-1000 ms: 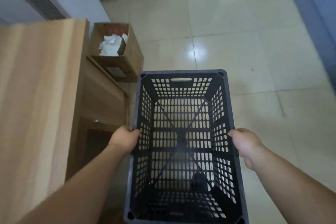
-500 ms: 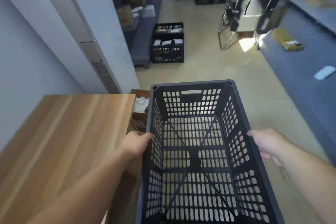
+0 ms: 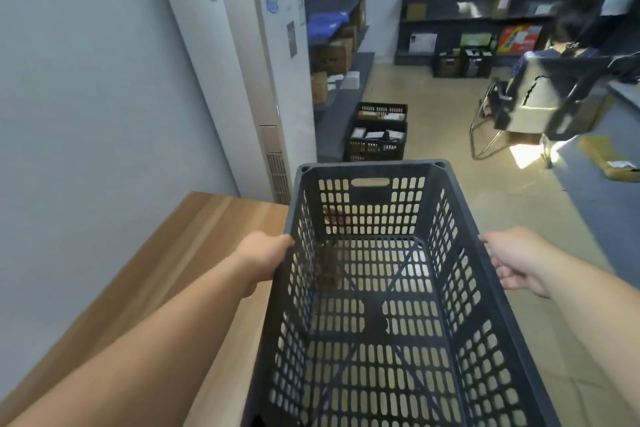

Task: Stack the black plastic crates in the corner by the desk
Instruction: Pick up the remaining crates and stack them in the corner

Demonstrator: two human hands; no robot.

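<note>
Black plastic crate (image 3: 381,305) is held open side up, close in front of the body, beside the wooden desk (image 3: 194,253) on the left. Walls and floor of the crate are perforated with rows of oblong slots; a handle slot is cut in the far end wall, and a diagonal cross rib is seen in the base. Left hand (image 3: 265,258) is clamped on the left rim, right hand (image 3: 516,262) is curled round the right rim. Farther off on the tiled floor (image 3: 450,149), two more black crates (image 3: 377,133) holding items are seen by grey shelving (image 3: 343,55). Compared with half a second ago, the view is raised: more of the far room and shelves is shown, less of the desk top
</note>
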